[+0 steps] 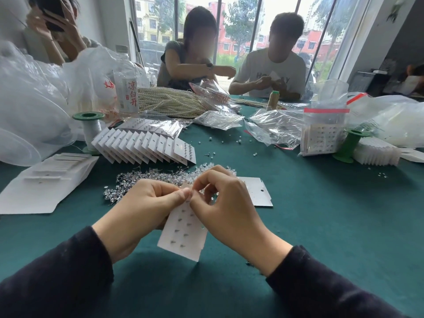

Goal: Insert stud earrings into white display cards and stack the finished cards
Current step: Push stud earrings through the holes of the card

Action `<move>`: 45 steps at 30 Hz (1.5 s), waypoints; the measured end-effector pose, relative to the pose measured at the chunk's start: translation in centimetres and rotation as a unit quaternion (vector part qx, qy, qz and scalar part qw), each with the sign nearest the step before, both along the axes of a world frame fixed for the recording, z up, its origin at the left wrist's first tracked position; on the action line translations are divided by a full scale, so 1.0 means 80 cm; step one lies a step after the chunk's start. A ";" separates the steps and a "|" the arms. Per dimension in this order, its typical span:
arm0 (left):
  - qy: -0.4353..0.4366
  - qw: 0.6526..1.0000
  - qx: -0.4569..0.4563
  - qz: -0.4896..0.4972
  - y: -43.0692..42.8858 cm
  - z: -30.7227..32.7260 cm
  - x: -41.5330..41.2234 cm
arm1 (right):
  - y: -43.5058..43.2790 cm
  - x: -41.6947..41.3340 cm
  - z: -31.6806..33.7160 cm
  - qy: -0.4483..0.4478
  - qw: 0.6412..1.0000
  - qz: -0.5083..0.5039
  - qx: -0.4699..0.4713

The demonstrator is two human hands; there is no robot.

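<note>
The white rectangular paper display card (pixel 183 232) hangs clamped in the left hand (pixel 140 210); right hand (pixel 229 207), fingers curled, pinches its top edge.

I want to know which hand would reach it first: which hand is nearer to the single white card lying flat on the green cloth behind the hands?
Right. The right hand is directly in front of the flat card, overlapping its near-left edge in view. The left hand is farther left, holding the card being filled.
</note>
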State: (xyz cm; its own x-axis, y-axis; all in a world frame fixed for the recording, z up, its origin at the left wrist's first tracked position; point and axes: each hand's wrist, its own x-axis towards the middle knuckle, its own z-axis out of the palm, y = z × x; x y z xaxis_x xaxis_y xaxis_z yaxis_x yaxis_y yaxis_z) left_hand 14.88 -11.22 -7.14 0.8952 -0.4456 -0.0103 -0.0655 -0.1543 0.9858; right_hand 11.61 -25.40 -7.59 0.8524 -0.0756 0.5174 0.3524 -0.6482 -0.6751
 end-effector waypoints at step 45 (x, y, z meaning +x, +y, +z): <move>0.116 0.991 0.032 0.054 -0.005 -0.001 0.000 | -0.064 0.045 -0.012 0.067 0.988 -0.099 -0.097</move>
